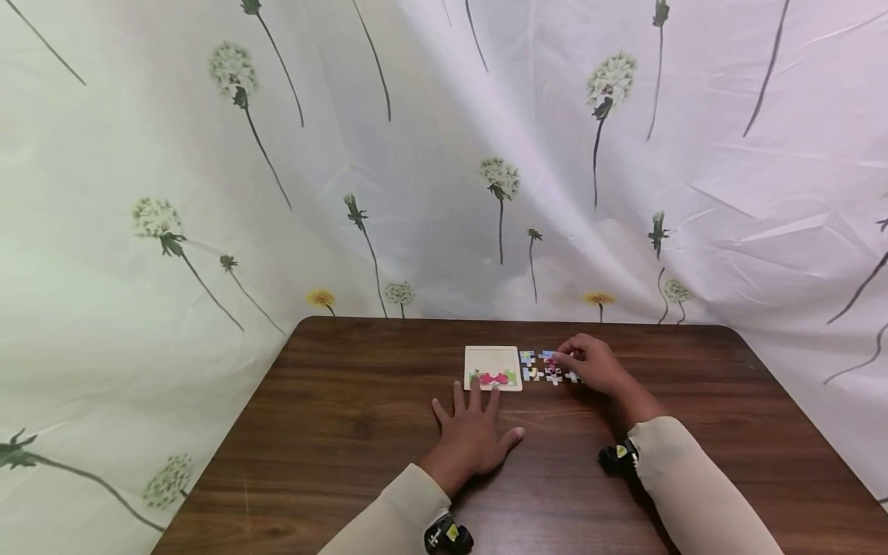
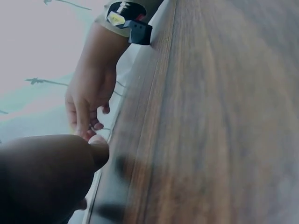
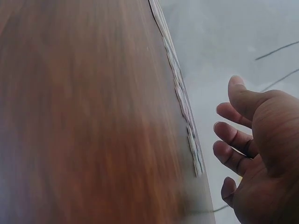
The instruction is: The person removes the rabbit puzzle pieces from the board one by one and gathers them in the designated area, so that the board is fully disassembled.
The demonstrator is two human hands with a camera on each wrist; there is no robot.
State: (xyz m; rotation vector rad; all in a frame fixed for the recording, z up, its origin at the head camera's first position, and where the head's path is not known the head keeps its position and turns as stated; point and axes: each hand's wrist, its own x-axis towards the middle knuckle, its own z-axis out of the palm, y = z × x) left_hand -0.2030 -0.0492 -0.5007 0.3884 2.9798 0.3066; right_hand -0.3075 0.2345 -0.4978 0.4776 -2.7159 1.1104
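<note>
A pale square puzzle tray [image 1: 491, 361] lies near the far side of the table, with joined pink and green pieces [image 1: 494, 378] along its near side. My left hand [image 1: 472, 439] is spread flat, its fingertips at the tray's near edge; in the left wrist view part of the left hand [image 2: 51, 172] shows large and dark. To the tray's right, several loose jigsaw pieces [image 1: 531, 374] lie in rows. Over their right end, my right hand [image 1: 597, 366] bends its fingers loosely. In the right wrist view, the right hand [image 3: 266, 140] shows nothing between thumb and fingers.
The brown wooden table [image 1: 312, 416] has its far edge against a white cloth [image 1: 430, 254] printed with dandelions. A dark wrist camera [image 1: 447, 536] sits on the left sleeve and another wrist camera [image 1: 617, 457] on the right.
</note>
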